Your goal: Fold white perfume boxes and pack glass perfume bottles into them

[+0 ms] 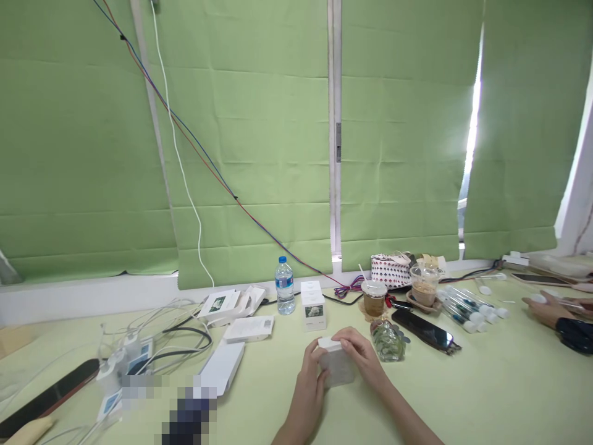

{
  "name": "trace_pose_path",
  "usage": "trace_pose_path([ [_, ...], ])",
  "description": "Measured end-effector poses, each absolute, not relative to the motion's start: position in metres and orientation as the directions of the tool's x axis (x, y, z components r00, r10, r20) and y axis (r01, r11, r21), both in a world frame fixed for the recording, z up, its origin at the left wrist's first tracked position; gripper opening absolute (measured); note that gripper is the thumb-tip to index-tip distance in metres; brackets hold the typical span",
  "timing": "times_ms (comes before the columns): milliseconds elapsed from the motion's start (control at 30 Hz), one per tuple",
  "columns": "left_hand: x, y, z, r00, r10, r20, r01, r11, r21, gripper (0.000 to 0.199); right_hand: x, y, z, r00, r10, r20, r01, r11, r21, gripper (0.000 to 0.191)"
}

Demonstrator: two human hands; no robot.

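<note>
A small white box (339, 368) is held between my two hands over the front middle of the table. My left hand (311, 377) is closed round its left side, thumb low on the near face. With its fingers bent over the top right edge, my right hand (362, 353) grips the same box. Beyond it stands a white box with a picture (314, 314) on its front, with more white boxes right behind. Flat white cartons (249, 328) lie to the left, along with an unfolded-looking white carton (223, 366). The held box's far side is hidden.
A water bottle (285, 287), an iced drink cup (374, 303) and a second cup (424, 290) stand at the back. A phone (424, 330) and clear tubes (467, 309) lie right. Another person's hand (549, 309) is far right. Cables and a power strip (125, 361) are left.
</note>
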State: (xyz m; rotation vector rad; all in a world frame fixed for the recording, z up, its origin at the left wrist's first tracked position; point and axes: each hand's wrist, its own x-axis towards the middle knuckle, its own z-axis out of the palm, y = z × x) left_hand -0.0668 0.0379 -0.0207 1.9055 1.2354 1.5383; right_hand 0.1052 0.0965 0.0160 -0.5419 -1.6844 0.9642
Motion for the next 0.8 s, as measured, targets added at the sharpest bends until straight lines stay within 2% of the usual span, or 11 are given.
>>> trace_pose_path([
  [167, -0.065, 0.037, -0.018, 0.023, 0.814, 0.58, 0.396, -0.54, 0.743, 0.031, 0.11, 0.102, 0.012, -0.379, 0.76, 0.528, -0.23, 0.475, -0.85, 0.027],
  [333, -0.066, 0.037, -0.021, 0.01, 0.817, 0.577, 0.373, -0.538, 0.756, 0.033, 0.109, 0.107, 0.006, -0.372, 0.795, 0.478, -0.279, 0.395, -0.875, 0.031],
  [600, -0.067, 0.037, -0.018, 0.059, 0.839, 0.541, 0.443, -0.507, 0.739, 0.038, 0.099, 0.105, -0.002, -0.226, 0.876, 0.425, -0.296, 0.354, -0.887, 0.023],
  [700, -0.069, 0.036, -0.019, 0.077, 0.834, 0.546, 0.524, -0.5, 0.69, 0.04, 0.096, 0.103, -0.003, -0.126, 0.898, 0.422, -0.261, 0.381, -0.887, 0.024],
  [800, -0.068, 0.034, -0.021, 0.235, 0.79, 0.566, 0.56, -0.586, 0.586, 0.05, 0.095, 0.102, 0.0, -0.114, 0.891, 0.439, -0.233, 0.405, -0.884, 0.026],
])
